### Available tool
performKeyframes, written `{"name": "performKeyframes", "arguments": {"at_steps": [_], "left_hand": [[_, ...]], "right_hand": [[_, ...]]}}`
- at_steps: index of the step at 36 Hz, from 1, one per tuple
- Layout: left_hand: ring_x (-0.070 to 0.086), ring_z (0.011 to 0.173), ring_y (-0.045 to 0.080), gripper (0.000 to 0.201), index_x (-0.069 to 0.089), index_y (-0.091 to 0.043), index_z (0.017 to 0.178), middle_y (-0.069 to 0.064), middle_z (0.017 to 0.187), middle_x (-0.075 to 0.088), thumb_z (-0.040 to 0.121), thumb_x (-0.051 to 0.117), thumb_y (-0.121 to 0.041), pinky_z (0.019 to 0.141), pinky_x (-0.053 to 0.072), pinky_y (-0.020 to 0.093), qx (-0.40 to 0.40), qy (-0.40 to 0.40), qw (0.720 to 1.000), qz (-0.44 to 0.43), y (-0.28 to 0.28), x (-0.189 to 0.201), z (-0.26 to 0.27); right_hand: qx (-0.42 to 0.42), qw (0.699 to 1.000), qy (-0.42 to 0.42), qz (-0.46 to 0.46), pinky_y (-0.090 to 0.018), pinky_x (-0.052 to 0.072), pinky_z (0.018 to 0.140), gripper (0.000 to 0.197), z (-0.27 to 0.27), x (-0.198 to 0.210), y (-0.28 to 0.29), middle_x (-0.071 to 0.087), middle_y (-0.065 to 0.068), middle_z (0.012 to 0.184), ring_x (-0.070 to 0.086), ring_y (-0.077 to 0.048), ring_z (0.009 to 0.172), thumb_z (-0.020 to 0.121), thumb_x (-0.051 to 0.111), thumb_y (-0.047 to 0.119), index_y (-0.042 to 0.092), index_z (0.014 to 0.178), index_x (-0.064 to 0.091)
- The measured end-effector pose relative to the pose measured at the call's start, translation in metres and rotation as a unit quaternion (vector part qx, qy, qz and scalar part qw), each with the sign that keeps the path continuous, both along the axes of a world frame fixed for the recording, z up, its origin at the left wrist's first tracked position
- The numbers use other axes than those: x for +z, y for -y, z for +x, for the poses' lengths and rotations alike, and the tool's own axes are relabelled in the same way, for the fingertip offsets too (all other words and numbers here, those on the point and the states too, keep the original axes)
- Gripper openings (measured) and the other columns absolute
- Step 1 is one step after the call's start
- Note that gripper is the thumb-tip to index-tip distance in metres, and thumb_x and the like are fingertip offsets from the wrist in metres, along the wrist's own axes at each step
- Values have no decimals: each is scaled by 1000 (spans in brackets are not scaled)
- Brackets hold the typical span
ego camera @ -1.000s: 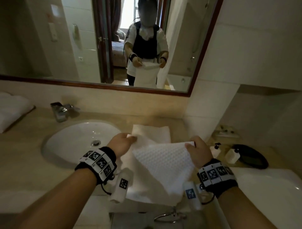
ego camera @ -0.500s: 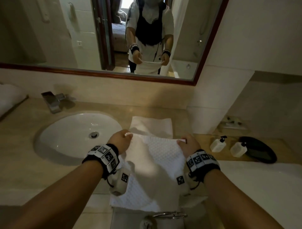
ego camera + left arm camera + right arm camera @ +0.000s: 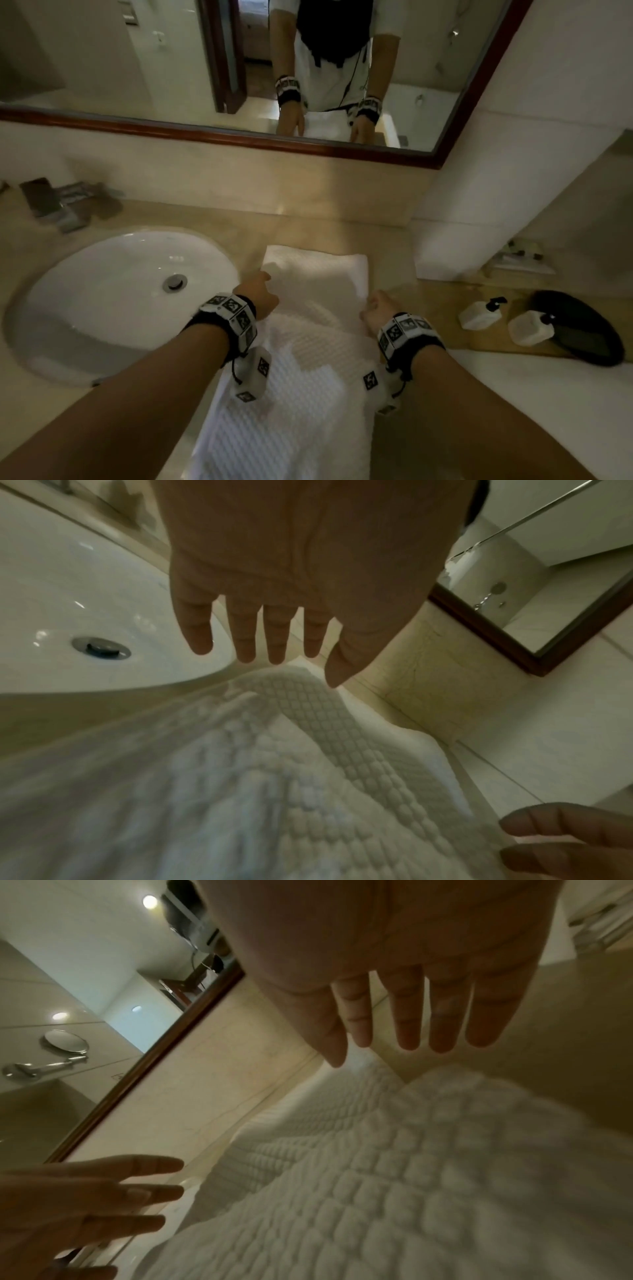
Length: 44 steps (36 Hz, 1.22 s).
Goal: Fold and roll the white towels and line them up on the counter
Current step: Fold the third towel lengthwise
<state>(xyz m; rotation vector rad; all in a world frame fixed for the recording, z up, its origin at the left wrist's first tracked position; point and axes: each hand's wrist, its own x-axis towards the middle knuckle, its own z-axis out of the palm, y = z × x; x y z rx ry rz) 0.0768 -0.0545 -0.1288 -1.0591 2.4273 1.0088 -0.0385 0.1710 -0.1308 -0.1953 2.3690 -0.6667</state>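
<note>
The white towel point(image 3: 308, 359) is lying flat on the counter point(image 3: 308, 219), at about 3 o'clock from the sink point(image 3: 113, 301), its near end hanging over the front edge. Left hand point(image 3: 262, 291) and right hand point(image 3: 376, 313) are hovering over its far corners, fingers straight and spread, gripping nothing.

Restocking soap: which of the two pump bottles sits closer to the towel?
The left pump bottle, nearer the white towel; the other bottle stands further right, against the black tray.
</note>
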Motion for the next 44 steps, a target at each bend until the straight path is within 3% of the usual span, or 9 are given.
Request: {"name": "performKeyframes", "arguments": {"at_steps": [3,10,17,23,29,33,38,40,44], "left_hand": [[49,123,33,61,33,-25,143,11,143,43,88,58,-18,92,49,35,24,3,1000,9,5,-9,-21],[53,87,27,26,48,-28,113,7,111,50,91,48,-14,71,47,32,6,25,999,-28,16,-26,-48],[53,83,29,31,46,-24,113,14,107,53,90,43,-3,71,46,33,44,-73,996,-32,38,-16,-88],[30,132,37,62,31,-35,140,10,149,24,86,55,-15,107,36,48,58,-70,990,-108,42,-7,-101],[45,124,22,39,53,-24,126,1,134,51,88,51,-17,105,39,35,-120,-86,986,-71,13,-14,-91],[38,133,23,57,35,-32,141,-3,145,41,87,52,-26,109,34,46,-206,15,976,-68,-4,-17,-82],[20,141,26,84,11,-37,149,-7,155,23,82,61,-44,110,25,56,-273,58,949,-150,-12,-8,-70],[13,144,23,93,7,-39,149,-10,157,15,77,66,-47,111,20,59,-277,30,947,-162,-16,-2,-65],[9,146,18,63,35,-37,138,-12,152,26,82,62,-42,115,9,57,-284,-79,941,-164,-26,20,-55]], "right_hand": [[40,999,0,21,-28,44,84,44,-17,-10,13,49,-13,132,53,-31,115,91,57,15,13,132,43],[99,995,10,18,-26,44,80,32,-55,-32,27,52,-12,126,54,-30,111,84,58,0,13,113,60],[108,990,-85,-38,-26,36,103,40,-107,-20,51,45,-11,141,46,-28,126,91,47,-1,10,129,55],[104,984,-145,-1,-32,40,102,44,-135,-4,70,46,-16,137,48,-31,120,91,54,15,10,134,47],[173,975,-51,130,-35,49,91,64,-106,-14,67,48,-9,128,54,-27,110,80,67,50,11,127,48],[147,977,-57,146,-31,50,86,82,-94,-17,62,49,-11,132,57,-26,107,67,75,58,12,128,46],[228,965,-28,130,-27,49,81,54,-84,11,52,63,-5,115,59,-21,97,76,71,49,13,115,62],[260,963,-32,59,-24,43,70,26,-76,28,50,62,0,102,53,-15,91,79,72,39,21,94,63],[246,961,-15,-125,-26,38,64,35,-50,54,41,60,-13,86,54,-18,84,72,78,10,20,63,46]]}}
